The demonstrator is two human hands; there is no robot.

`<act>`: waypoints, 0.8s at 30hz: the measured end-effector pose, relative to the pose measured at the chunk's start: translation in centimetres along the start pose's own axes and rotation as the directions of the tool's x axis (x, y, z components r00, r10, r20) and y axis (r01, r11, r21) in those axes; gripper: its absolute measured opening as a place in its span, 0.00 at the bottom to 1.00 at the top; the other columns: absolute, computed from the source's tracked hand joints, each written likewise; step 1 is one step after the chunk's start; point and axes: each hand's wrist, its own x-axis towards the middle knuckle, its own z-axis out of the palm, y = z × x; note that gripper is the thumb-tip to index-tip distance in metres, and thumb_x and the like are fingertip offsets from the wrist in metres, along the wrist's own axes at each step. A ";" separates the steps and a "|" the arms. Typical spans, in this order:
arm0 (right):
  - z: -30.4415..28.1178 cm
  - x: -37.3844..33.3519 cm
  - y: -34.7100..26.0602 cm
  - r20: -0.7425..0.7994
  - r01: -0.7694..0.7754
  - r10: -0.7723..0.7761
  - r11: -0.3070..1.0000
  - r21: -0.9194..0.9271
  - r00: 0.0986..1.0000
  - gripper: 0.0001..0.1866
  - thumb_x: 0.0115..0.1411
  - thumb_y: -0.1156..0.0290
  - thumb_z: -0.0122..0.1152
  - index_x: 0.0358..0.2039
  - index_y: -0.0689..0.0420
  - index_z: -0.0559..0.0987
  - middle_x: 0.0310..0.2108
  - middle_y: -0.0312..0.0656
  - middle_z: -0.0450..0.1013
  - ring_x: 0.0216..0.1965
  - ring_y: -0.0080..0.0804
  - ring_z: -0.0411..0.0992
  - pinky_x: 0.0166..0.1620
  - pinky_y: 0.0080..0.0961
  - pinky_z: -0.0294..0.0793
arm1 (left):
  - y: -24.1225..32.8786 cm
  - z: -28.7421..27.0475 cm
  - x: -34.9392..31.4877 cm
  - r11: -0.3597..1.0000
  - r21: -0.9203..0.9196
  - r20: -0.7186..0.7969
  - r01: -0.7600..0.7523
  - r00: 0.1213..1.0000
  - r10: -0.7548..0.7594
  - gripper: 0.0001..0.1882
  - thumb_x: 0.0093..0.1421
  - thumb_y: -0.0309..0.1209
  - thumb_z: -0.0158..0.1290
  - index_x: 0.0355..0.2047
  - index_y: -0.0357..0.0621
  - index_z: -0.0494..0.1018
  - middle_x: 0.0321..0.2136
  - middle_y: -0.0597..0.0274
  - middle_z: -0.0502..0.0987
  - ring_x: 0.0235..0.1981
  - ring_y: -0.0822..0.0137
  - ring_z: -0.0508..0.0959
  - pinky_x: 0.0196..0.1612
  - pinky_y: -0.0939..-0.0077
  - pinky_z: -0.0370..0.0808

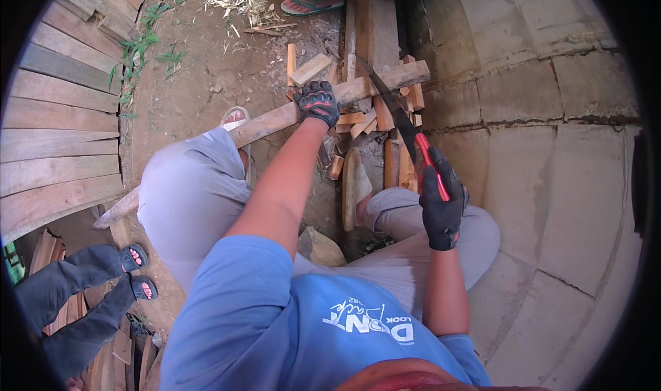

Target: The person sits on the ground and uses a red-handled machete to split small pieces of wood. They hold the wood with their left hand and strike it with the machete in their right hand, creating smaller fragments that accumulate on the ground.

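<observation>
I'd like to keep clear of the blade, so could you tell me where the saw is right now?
In the head view, the saw is right of centre, its red handle in the right hand, its blade resting on the long wooden board beside the left hand.

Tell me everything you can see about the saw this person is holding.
The saw is a hand saw with a dark, narrow blade and a red-and-black handle. The right hand, in a black glove, grips the handle. The blade slants up and to the left, its far end lying across the long wooden plank, which the gloved left hand presses down. Short offcuts of wood lie beneath the blade. Its teeth are too small to make out.
</observation>
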 end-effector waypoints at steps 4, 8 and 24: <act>-0.7 0.2 -0.4 0.024 -0.080 0.080 0.997 -0.022 0.996 0.20 0.74 0.67 0.59 0.63 0.54 0.83 0.50 0.44 0.85 0.46 0.30 0.82 0.51 0.31 0.80 | 0.3 -0.2 0.2 1.000 0.006 0.015 -0.001 1.000 0.001 0.35 0.59 0.51 0.68 0.61 0.48 0.73 0.62 0.50 0.75 0.67 0.47 0.74 0.71 0.29 0.61; -1.6 0.2 -1.7 0.082 -0.063 0.068 0.996 -0.064 0.994 0.19 0.73 0.64 0.60 0.62 0.51 0.83 0.52 0.48 0.84 0.54 0.46 0.83 0.56 0.38 0.79 | 0.4 0.3 0.6 1.000 0.007 0.032 0.016 0.999 -0.016 0.36 0.59 0.52 0.68 0.62 0.49 0.74 0.62 0.51 0.75 0.67 0.48 0.74 0.69 0.32 0.64; -6.5 -3.6 -2.1 0.016 -0.240 0.240 0.970 0.027 0.971 0.21 0.72 0.68 0.61 0.64 0.57 0.82 0.41 0.35 0.81 0.27 0.16 0.69 0.34 0.20 0.72 | 0.6 0.2 1.3 0.999 0.007 0.082 0.042 0.996 -0.042 0.28 0.67 0.45 0.58 0.64 0.50 0.74 0.63 0.51 0.75 0.67 0.49 0.74 0.67 0.38 0.67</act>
